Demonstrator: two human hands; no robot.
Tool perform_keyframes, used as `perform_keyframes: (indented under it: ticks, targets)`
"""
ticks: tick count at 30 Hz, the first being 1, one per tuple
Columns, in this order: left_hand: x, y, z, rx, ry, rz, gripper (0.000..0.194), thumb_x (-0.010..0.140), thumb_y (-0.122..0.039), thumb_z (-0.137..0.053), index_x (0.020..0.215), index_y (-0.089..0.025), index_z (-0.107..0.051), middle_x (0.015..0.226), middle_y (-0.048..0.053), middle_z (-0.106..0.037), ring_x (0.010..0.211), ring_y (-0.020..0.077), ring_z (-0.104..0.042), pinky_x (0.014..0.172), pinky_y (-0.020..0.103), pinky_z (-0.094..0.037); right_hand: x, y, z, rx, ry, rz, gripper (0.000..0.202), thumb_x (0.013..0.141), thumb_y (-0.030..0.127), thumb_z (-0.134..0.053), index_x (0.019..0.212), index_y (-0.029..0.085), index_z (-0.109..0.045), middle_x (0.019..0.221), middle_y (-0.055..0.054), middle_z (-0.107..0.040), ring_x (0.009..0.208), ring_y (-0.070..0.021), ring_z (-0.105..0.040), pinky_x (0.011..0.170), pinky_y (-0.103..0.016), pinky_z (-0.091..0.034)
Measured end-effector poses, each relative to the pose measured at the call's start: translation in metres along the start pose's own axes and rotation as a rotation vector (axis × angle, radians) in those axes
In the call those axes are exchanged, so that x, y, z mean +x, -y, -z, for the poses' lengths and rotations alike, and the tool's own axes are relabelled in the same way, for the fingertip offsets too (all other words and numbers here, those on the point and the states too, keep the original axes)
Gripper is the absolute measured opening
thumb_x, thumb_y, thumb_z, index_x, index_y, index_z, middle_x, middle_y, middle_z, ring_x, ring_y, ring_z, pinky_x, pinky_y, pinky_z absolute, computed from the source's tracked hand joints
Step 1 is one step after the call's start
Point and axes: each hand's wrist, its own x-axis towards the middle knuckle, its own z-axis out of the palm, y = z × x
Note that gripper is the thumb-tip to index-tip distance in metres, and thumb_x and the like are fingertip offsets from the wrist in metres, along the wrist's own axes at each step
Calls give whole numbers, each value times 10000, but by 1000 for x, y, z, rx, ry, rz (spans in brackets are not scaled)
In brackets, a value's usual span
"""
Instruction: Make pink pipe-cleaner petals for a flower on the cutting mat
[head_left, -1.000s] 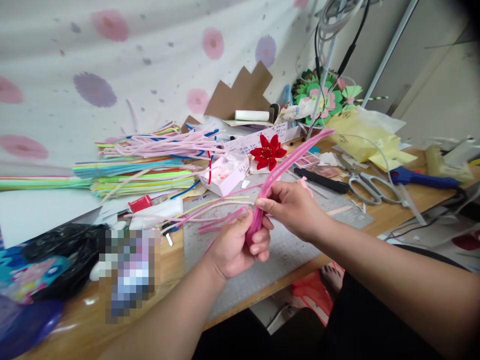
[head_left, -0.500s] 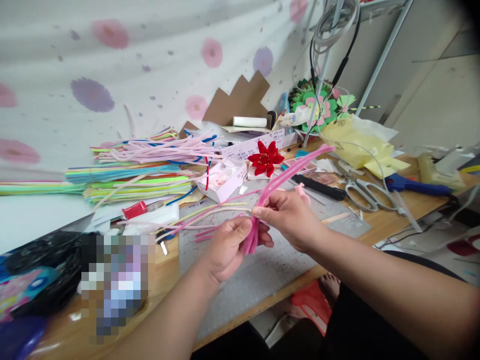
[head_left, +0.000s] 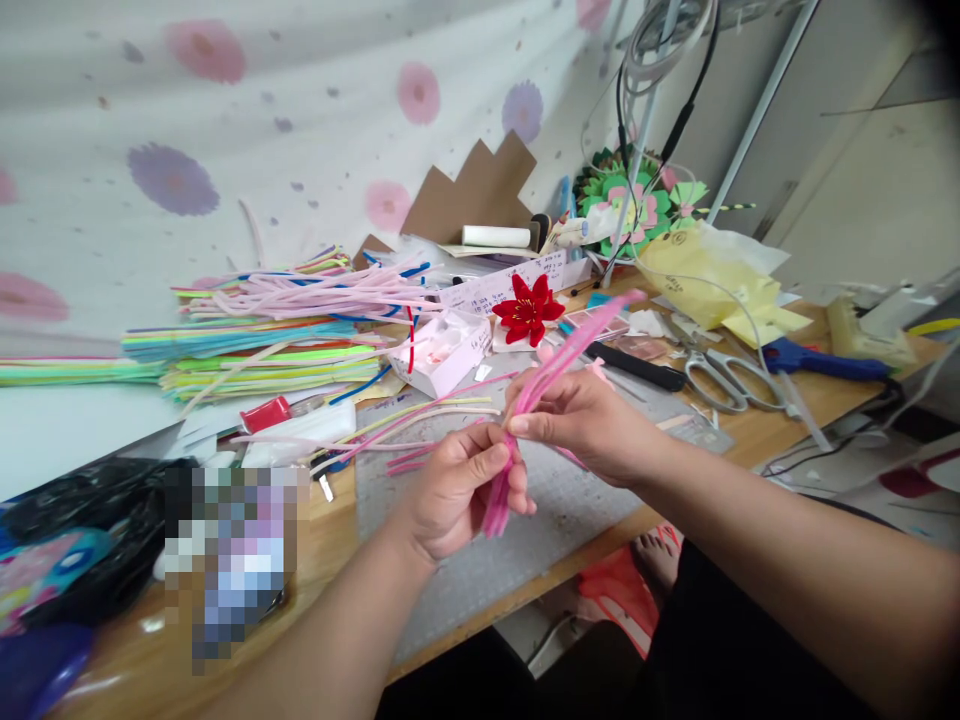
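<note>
A bundle of pink fuzzy stems slants up to the right over the grey cutting mat. My left hand is closed round its lower part, and the loose ends stick out below the fingers. Just above, my right hand pinches the bundle between thumb and fingers. The two hands are close together at its middle. Behind them a red fuzzy flower stands beside a small white box. Loose pink and cream stems lie on the mat to the left.
Piles of coloured stems lie at the back left. Scissors, a black-handled tool and a blue-handled tool lie to the right. A black plastic bag is at the left, near a red object.
The pink bundle's upper end has shifted left, and its lower ends reach further below my left hand. My right hand's fingers have moved slightly on the bundle. The view has shifted slightly.
</note>
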Motion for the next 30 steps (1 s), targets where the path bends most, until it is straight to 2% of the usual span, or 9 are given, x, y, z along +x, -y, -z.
perform_keyframes:
  ticks: [5, 11, 15, 17, 20, 23, 26, 28, 30]
  targets:
    - [0, 2, -1, -24, 18, -10, 181, 775, -257, -651, 756, -140, -515, 587, -4, -604, 442, 84, -549, 479, 219, -492, 2, 2, 5, -167, 47, 82, 256, 756, 397, -648, 697, 149, -626, 713, -23, -586, 692, -141, -553, 672, -292, -461]
    - [-4, 0, -6, -155, 166, 62, 199, 766, -276, -664, 741, -159, -505, 557, -48, -459, 406, 18, -327, 413, 137, -288, -1, 10, 3, -282, 19, 280, 238, 800, 368, -613, 679, 164, -612, 750, -33, -588, 735, -146, -556, 716, -296, -455]
    - [-3, 1, -3, -90, 146, 24, 203, 778, -295, -647, 744, -166, -494, 543, -41, -491, 372, 10, -224, 383, 142, -185, -3, 10, 1, -319, -18, 306, 245, 800, 392, -611, 697, 169, -618, 769, -37, -584, 748, -152, -558, 714, -302, -462]
    - [-2, 1, -2, -64, 118, -12, 204, 771, -275, -655, 741, -161, -488, 526, -28, -521, 365, 13, -229, 379, 145, -164, -3, 10, 2, -313, 1, 308, 221, 798, 374, -618, 716, 169, -631, 787, -37, -581, 753, -150, -565, 707, -297, -468]
    - [-2, 2, -1, -35, 89, -46, 194, 762, -250, -660, 737, -150, -495, 503, -7, -548, 375, 28, -307, 389, 152, -179, -2, 12, 5, -347, 96, 363, 121, 795, 284, -635, 748, 174, -657, 798, -37, -584, 774, -149, -573, 714, -287, -474]
    - [-3, 4, -2, -16, 91, -54, 213, 740, -256, -679, 709, -146, -499, 470, -27, -511, 383, 37, -357, 405, 162, -201, -4, 22, 7, -493, 215, 435, 40, 785, 176, -633, 781, 166, -671, 830, -52, -586, 788, -143, -564, 718, -276, -471]
    - [-7, 5, -3, 51, 132, -77, 218, 747, -278, -671, 703, -150, -500, 454, -59, -451, 366, 31, -338, 416, 172, -213, -9, 36, 7, -652, 301, 483, 83, 786, 99, -594, 789, 137, -667, 865, -73, -578, 823, -141, -552, 742, -267, -457]
    - [-10, 3, -4, 182, 150, -112, 199, 779, -305, -630, 725, -163, -501, 474, -59, -453, 372, 41, -341, 423, 182, -229, -14, 41, 8, -691, 313, 499, 98, 787, 79, -577, 772, 126, -662, 841, -73, -581, 813, -138, -546, 745, -264, -445]
    - [-12, -3, -5, 464, 96, -188, 160, 813, -294, -583, 734, -178, -506, 514, -44, -475, 420, 64, -377, 455, 199, -260, -17, 37, 9, -657, 251, 473, 76, 777, 92, -595, 757, 128, -660, 810, -64, -585, 783, -135, -547, 730, -265, -440]
